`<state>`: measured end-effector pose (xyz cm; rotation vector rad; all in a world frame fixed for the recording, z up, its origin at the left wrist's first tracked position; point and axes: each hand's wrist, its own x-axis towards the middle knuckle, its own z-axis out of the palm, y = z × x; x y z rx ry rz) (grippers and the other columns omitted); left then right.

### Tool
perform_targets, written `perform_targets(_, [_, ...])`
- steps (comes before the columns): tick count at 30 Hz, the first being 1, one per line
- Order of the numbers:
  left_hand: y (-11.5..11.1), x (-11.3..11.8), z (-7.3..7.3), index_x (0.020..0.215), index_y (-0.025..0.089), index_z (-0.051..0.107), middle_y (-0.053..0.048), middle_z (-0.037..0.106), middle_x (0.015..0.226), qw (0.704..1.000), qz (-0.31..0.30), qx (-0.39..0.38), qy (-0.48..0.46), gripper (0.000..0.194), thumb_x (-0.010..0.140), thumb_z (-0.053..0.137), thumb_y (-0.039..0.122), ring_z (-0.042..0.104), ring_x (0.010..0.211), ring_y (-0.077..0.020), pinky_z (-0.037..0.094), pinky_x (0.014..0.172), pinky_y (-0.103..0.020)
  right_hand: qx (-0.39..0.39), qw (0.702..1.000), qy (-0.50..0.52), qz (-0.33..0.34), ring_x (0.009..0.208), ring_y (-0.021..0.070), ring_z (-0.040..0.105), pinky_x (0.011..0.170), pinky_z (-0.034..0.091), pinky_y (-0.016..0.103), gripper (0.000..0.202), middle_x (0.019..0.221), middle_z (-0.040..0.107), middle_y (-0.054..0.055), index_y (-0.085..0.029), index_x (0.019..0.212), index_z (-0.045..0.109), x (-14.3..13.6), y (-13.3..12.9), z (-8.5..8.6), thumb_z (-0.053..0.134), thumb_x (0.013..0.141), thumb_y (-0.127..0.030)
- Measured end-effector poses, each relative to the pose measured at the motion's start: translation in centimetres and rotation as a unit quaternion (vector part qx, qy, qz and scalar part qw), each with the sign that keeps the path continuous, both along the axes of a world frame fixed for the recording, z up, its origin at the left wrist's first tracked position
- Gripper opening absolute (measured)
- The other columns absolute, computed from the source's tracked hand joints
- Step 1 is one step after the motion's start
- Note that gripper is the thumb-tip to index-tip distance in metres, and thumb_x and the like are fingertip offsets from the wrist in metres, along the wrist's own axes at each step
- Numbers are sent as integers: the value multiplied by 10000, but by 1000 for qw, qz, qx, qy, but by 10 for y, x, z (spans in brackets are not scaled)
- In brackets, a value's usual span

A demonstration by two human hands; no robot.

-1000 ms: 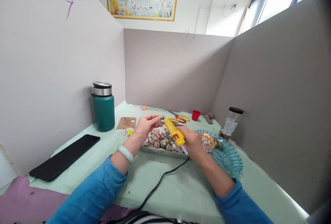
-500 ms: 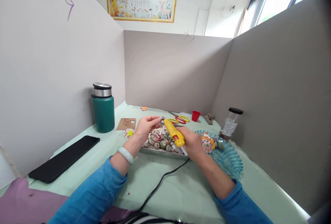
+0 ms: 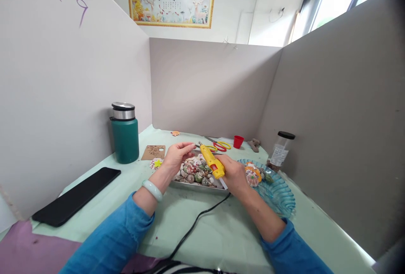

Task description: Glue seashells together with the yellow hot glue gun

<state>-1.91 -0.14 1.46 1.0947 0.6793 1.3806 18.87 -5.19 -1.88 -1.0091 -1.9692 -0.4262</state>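
Note:
My right hand point(image 3: 234, 173) is closed round a yellow hot glue gun point(image 3: 211, 161), its nozzle pointing up and to the left. A white glue stick point(image 3: 224, 183) pokes out of the gun's back end. My left hand point(image 3: 177, 156) is pinched close to the nozzle; what sits between its fingertips is too small to make out. Below both hands lies a metal tray point(image 3: 198, 187) filled with small seashells point(image 3: 198, 170). To the right of my right hand is a blue glass plate point(image 3: 281, 198) holding an orange shell-decorated piece point(image 3: 254, 174).
Scissors point(image 3: 220, 146) and a red cup point(image 3: 238, 141) stand behind the tray. At left are a green bottle point(image 3: 125, 139), a black phone-like slab point(image 3: 79, 196) and a brown card point(image 3: 153, 152). A black-lidded jar point(image 3: 281, 151) is at right. A black cord point(image 3: 196, 222) crosses the front.
The whole view has shifted slightly to the left. Both hands and the glue gun keep almost the same position over the tray.

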Motion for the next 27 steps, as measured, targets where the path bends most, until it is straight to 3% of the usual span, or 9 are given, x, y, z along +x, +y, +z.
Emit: perform_targets(27, [-3,2,2,792,104,710,-68,688,828,999,-30,-8,-28,292,564,835,238,620,682,-125,522,693,-279,-6,1000,-9,21,837,183,639,682,456,261,277,976,679,53,-204,1063,588,-3,-2,2,553,797,-138])
